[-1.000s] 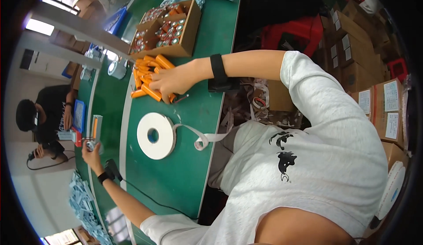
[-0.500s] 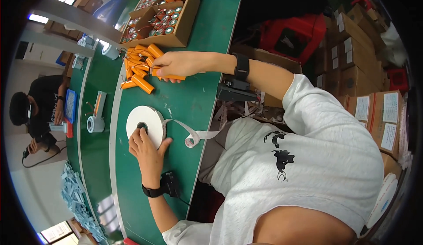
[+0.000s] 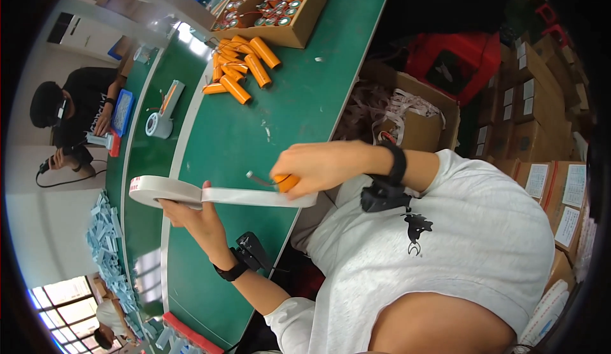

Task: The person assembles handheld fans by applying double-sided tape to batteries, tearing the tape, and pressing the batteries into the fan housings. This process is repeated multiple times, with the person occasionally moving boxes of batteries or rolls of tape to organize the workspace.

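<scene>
My left hand [image 3: 198, 225] grips a wide roll of white tape [image 3: 167, 190], lifted and tilted above the green tabletop. From the roll a white strip [image 3: 245, 196] stretches across to my right hand [image 3: 321, 166]. That hand is closed around an orange cylindrical battery [image 3: 286, 182], mostly hidden by the fingers, with a short wire and a white connector sticking out. The strip's end passes under or beside the battery; its exact contact is hidden. A pile of orange batteries [image 3: 235, 89] with thin wires lies farther along the table.
Beyond the pile stands a cardboard box [image 3: 312, 13] of wired cells. A carton [image 3: 449, 125] of crumpled backing strips sits below the table edge, near a red stool [image 3: 490, 55]. A co-worker [image 3: 73, 109] works across the bench. Light-blue plastic parts [image 3: 105, 239] are heaped at left.
My right hand has come from the battery pile to the tape strip with a battery. My left hand has lifted the roll off the table and tilted it, and the strip is drawn straight.
</scene>
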Motion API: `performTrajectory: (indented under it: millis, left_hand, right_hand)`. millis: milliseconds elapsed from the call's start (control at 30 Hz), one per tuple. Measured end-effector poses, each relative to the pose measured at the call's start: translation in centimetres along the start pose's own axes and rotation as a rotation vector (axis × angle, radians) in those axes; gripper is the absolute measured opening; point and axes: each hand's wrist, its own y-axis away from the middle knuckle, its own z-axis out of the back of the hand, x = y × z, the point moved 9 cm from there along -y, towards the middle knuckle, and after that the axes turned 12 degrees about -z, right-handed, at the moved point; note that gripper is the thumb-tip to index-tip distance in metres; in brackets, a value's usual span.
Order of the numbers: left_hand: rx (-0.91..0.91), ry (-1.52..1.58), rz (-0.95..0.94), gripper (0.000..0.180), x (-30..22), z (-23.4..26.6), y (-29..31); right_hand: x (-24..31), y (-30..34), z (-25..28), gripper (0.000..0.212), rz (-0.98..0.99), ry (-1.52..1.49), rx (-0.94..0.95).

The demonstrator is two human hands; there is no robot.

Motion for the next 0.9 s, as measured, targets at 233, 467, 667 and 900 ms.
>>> performTrajectory:
  millis: [233,467,667,900]
  left_hand:
    - [-0.014,0.072,0.044,0.083,-0.7,-0.2,0.8]
    - [0.069,-0.003,-0.157,0.078,-2.6,-1.3,1.1]
    - [0.012,-0.027,-0.095,0.07,-3.3,-1.1,0.9]
    - [-0.008,0.067,0.101,0.063,-2.7,-1.6,1.2]
  right_hand:
    - [3.9,-3.2,5.5,0.027,0.059,-0.368,-0.281]
    - [6.7,-7.7,2.8,0.032,0.094,-0.269,-0.269]
    - [5.2,-8.6,2.4,0.029,0.175,-0.488,-0.534]
    - [3.9,-8.2,3.8,0.022,0.336,-1.006,-0.667]
